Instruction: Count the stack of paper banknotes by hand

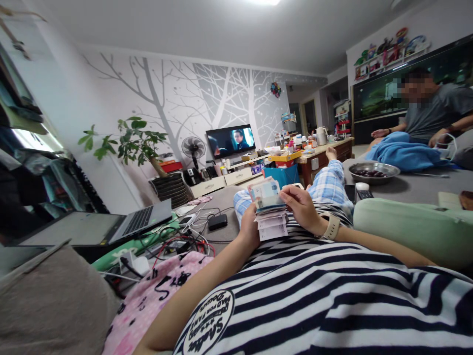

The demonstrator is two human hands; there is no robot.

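A stack of banknotes (272,224) is folded over in front of my striped shirt, its ends fanned out below and above. My left hand (250,228) grips the stack from its left side; most of those fingers are hidden behind the notes. At the upper right, my right hand (301,207) pinches the edge of a bluish-green banknote (269,201) between thumb and forefinger. A watch with a pale strap (332,227) is on my right wrist.
An open laptop (138,222), tangled cables and a black box (218,222) lie to the left. On the right are a green cushion (410,227), a metal bowl (393,171) of dark round fruit, and a seated person (424,113). A cluttered table (325,150) stands ahead.
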